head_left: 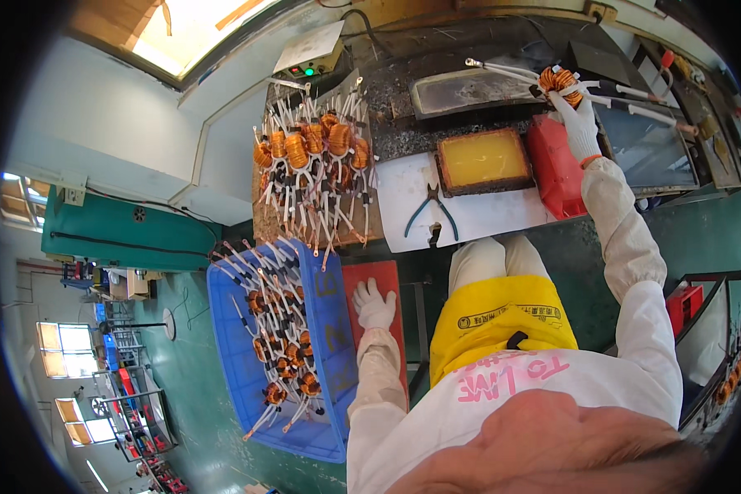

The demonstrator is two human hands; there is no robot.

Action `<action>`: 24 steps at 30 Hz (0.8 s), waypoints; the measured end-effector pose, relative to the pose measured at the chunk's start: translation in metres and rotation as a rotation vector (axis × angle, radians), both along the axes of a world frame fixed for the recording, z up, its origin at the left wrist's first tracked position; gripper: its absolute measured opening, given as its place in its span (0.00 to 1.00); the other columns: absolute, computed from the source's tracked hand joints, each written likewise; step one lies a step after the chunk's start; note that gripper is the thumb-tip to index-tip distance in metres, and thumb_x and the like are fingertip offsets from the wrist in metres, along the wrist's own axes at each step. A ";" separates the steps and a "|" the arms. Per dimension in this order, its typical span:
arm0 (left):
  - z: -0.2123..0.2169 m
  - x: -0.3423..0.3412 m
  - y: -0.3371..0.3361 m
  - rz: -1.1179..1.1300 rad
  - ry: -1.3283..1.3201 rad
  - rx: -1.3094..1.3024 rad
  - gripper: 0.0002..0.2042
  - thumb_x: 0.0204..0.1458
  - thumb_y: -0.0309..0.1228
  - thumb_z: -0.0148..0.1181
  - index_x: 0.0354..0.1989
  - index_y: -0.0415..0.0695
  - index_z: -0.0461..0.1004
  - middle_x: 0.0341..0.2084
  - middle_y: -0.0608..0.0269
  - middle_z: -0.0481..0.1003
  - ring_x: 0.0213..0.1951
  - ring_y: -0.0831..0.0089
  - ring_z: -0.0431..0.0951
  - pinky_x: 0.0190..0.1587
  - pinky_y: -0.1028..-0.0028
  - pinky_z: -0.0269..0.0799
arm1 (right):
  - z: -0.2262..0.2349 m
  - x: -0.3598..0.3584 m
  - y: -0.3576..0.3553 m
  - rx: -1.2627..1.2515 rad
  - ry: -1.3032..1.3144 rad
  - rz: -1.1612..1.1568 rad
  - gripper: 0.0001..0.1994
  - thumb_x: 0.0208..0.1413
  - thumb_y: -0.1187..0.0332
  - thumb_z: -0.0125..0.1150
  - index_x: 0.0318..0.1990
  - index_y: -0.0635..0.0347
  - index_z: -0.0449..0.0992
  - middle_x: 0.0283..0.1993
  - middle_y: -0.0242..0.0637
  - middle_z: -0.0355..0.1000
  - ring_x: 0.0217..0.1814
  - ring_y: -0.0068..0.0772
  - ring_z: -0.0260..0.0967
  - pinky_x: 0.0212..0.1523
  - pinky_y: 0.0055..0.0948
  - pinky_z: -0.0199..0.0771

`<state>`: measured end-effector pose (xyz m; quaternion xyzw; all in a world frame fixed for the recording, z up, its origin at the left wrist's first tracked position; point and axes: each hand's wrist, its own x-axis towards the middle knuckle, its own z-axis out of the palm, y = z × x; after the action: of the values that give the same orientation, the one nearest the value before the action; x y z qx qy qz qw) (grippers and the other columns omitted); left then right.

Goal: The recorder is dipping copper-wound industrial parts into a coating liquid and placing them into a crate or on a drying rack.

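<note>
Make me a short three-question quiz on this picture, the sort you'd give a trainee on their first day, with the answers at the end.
1. Multiple choice: what is in the right hand?
a) a screwdriver
b) a copper-wound coil
c) a paintbrush

2. True or false: the pliers lie on the white sheet with their handles spread apart.

3. Short answer: what colour is the flat panel under the left hand?

Key:
1. b
2. True
3. Red
</note>
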<state>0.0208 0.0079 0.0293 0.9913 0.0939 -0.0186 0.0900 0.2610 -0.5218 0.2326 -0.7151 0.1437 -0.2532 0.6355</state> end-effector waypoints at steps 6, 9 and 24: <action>-0.029 0.003 -0.023 0.086 -0.297 0.174 0.29 0.53 0.48 0.55 0.61 0.47 0.66 0.63 0.44 0.62 0.64 0.42 0.58 0.70 0.44 0.46 | -0.043 0.033 0.006 0.482 -0.160 0.042 0.19 0.56 0.76 0.65 0.53 0.50 0.67 0.41 0.26 0.73 0.28 0.15 0.65 0.30 0.19 0.69; -0.023 0.003 -0.030 0.121 -0.312 0.174 0.28 0.53 0.47 0.55 0.60 0.47 0.66 0.62 0.44 0.63 0.64 0.43 0.59 0.70 0.46 0.46 | -0.064 0.041 -0.007 0.612 -0.177 0.101 0.34 0.54 0.77 0.67 0.67 0.49 0.58 0.44 0.28 0.72 0.29 0.17 0.66 0.27 0.21 0.69; -0.015 0.008 -0.027 0.140 -0.356 0.141 0.27 0.51 0.45 0.58 0.58 0.46 0.68 0.60 0.45 0.65 0.63 0.45 0.61 0.70 0.46 0.48 | -0.063 0.053 -0.001 0.641 -0.140 0.046 0.23 0.54 0.76 0.68 0.55 0.50 0.64 0.38 0.27 0.70 0.24 0.16 0.63 0.23 0.18 0.66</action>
<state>0.0290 -0.0190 0.0143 0.9739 0.1464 0.1698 0.0368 0.3140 -0.5229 0.1697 -0.4627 0.1558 -0.2291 0.8421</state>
